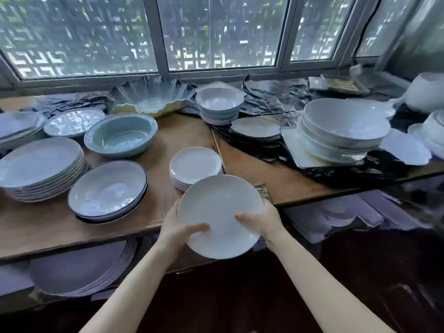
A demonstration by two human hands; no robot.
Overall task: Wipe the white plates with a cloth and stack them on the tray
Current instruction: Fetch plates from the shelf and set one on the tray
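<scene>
Head view shows a white plate (219, 216) held by both hands just off the near edge of the wooden table (276, 181), tilted toward the person. The left hand (179, 230) and right hand (262, 221) each clamp the rim, thumb on the face and fingers underneath, likely to steady it for inspection or wiping. A stack of small white plates (194, 164) sits on the table just behind it, probably the supply. No cloth or tray is plainly visible; a small patterned thing (264, 191) by the right hand is too hidden to identify.
</scene>
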